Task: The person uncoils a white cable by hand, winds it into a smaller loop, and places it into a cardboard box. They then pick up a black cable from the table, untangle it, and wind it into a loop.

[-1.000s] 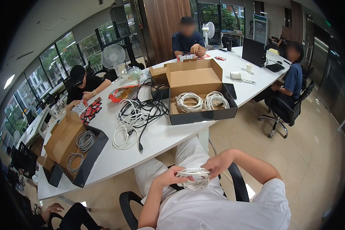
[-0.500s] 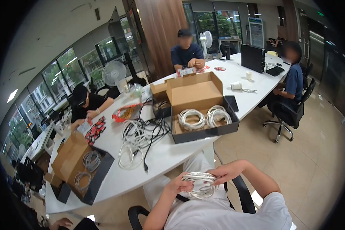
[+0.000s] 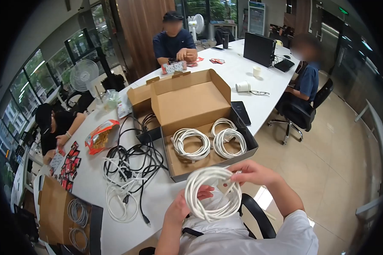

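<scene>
Holding up a coil of white cable (image 3: 215, 214) between both hands, over the lap and just in front of the near edge of the bench (image 3: 159, 210). Left hand (image 3: 179, 207) at the coil's left side, fingers curled and visible through the opening, probably to support the loops from within without squashing the round shape. Right hand (image 3: 254, 173) at the upper right, fingers narrowed in a pinch on the strands, perhaps to keep the turns together near a cable end; too small there to tell a plug from a tie. Just beyond, on the bench, an open box (image 3: 191, 97) with lid raised and folded back, likely for free access from the seat. Inside, one white coil (image 3: 193, 156) at the left and two overlapping coils (image 3: 242, 142) at the right, flat and apart from the first, seemingly to avoid snagging. Left of the box, black cords (image 3: 151, 159) and white cords (image 3: 108, 204) in a loose tangle. Farther left, grey coils (image 3: 78, 212) in a second open box (image 3: 97, 221), apparently sorted by colour.
</scene>
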Motion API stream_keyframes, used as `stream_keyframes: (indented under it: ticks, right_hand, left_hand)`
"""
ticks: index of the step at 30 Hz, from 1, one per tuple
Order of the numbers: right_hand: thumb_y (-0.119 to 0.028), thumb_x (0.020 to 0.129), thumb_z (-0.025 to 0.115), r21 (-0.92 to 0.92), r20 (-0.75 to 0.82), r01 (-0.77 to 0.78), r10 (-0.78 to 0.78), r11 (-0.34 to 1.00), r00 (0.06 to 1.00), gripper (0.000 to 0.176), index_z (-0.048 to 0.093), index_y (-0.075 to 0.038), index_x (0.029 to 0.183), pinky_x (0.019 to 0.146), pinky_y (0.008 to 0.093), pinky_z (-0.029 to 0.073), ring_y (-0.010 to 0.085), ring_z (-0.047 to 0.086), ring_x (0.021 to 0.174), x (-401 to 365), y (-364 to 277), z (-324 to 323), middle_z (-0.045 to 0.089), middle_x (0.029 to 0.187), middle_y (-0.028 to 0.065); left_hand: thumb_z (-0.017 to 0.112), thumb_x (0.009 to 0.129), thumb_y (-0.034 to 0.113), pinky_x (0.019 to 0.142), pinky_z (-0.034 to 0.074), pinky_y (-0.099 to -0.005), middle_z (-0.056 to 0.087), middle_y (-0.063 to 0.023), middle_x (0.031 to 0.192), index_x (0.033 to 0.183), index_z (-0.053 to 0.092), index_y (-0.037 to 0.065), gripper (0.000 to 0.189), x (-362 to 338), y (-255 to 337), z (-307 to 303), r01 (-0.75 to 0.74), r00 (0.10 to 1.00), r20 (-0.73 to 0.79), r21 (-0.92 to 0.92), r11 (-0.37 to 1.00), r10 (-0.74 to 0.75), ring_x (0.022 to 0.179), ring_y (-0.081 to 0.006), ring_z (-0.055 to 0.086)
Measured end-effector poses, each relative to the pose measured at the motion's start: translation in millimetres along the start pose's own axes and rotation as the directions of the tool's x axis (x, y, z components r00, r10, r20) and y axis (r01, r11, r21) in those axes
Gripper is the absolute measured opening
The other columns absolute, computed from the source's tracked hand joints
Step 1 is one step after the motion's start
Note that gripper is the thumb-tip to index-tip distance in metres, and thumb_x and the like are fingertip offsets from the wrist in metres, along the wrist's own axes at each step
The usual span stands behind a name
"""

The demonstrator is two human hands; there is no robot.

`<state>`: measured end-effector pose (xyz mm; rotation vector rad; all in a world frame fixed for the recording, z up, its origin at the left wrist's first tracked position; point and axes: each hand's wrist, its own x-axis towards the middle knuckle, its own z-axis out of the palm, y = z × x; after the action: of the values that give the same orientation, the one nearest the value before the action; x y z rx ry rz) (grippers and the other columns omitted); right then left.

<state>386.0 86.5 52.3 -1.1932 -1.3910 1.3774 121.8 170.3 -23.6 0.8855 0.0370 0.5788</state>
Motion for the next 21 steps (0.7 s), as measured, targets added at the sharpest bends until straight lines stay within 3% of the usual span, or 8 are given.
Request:
stream_keyframes:
  ticks: [2,4,6,8,11,14,18,21]
  right_hand:
    - [-0.023,0.095,0.056,0.210,-0.077,-0.150,0.169,0.966,0.982,0.031,0.061,-0.002,0.118,0.068,0.0247,0.056,0.0127,0.068,0.082,7.8,-9.3,-17.7,0.070,0.099,0.0077]
    - [-0.026,0.097,0.052,0.401,-0.195,0.072,0.008,0.913,0.981,0.034,0.057,-0.002,0.120,0.068,0.0287,0.059,0.0168,0.069,0.083,22.6,-4.2,-41.6,0.069,0.101,0.0105]
    - [-0.026,0.098,0.050,0.329,-0.433,0.169,-0.010,0.929,0.901,0.033,0.057,-0.002,0.119,0.069,0.0297,0.058,0.0176,0.069,0.085,45.1,-10.9,-61.7,0.068,0.101,0.0096]
    - [-0.025,0.099,0.050,0.195,-0.573,0.073,0.053,0.978,0.818,0.033,0.055,-0.001,0.121,0.069,0.0295,0.058,0.0158,0.069,0.084,68.5,-7.1,-86.2,0.067,0.100,0.0092]
    - [-0.025,0.097,0.052,-0.017,-0.608,-0.077,0.050,0.997,0.793,0.038,0.052,0.002,0.124,0.067,0.0290,0.057,0.0138,0.067,0.081,99.7,11.6,-105.4,0.066,0.097,0.0098]
    - [-0.027,0.096,0.055,-0.109,-0.659,-0.283,0.144,0.953,0.738,0.043,0.051,0.003,0.126,0.066,0.0290,0.057,0.0126,0.066,0.077,115.6,30.1,-100.5,0.065,0.097,0.0104]
    - [-0.028,0.095,0.056,-0.326,-0.759,-0.453,0.056,0.830,0.648,0.046,0.051,0.007,0.124,0.062,0.0286,0.055,0.0164,0.066,0.073,128.0,42.4,-99.4,0.067,0.088,0.0148]
    - [-0.028,0.095,0.054,-0.337,-0.766,-0.440,0.030,0.832,0.643,0.040,0.056,0.005,0.116,0.061,0.0319,0.052,0.0202,0.066,0.069,134.0,42.1,-98.3,0.067,0.083,0.0169]
  left_hand:
    - [0.061,0.080,0.058,0.099,0.040,-0.0399,0.058,-0.0211,0.120,0.124,0.050,-0.009,0.081,6.2,2.2,-6.5,-0.005,0.998,-0.070,-0.116,0.993,-0.003,0.114,-0.0297,0.054]
    - [0.054,0.085,0.051,0.099,0.040,-0.0404,0.059,-0.0194,0.118,0.120,0.052,-0.008,0.068,3.9,-16.7,-39.4,-0.024,0.996,-0.093,-0.217,0.976,0.004,0.111,-0.0292,0.055]
    - [0.056,0.084,0.046,0.096,0.041,-0.0401,0.061,-0.0173,0.115,0.114,0.054,-0.006,0.060,5.8,-20.3,-52.6,0.069,0.978,-0.181,-0.174,0.982,-0.101,0.104,-0.0279,0.058]
    - [0.053,0.088,0.027,0.093,0.044,-0.0388,0.062,-0.0166,0.108,0.107,0.056,-0.005,0.037,7.4,-21.5,-51.3,0.140,0.930,-0.320,-0.143,0.980,-0.179,0.099,-0.0262,0.059]
    - [0.051,0.088,0.013,0.089,0.046,-0.0368,0.063,-0.0163,0.101,0.102,0.056,-0.004,0.022,5.2,-22.2,-51.8,0.159,0.922,-0.338,-0.110,0.981,-0.187,0.094,-0.0245,0.061]
    - [0.051,0.088,0.012,0.089,0.046,-0.0367,0.064,-0.0159,0.099,0.101,0.057,-0.004,0.022,1.6,-26.5,-55.1,0.185,0.921,-0.329,-0.095,0.978,-0.206,0.093,-0.0245,0.061]
    - [0.047,0.087,0.006,0.088,0.047,-0.0347,0.064,-0.0150,0.099,0.101,0.057,-0.003,0.020,0.2,-29.8,-54.8,0.207,0.935,-0.294,-0.002,0.978,-0.198,0.091,-0.0224,0.061]
    - [0.045,0.087,0.004,0.087,0.047,-0.0332,0.065,-0.0141,0.099,0.102,0.057,-0.003,0.021,1.3,-27.5,-51.3,0.205,0.951,-0.252,0.070,0.976,-0.182,0.091,-0.0204,0.061]
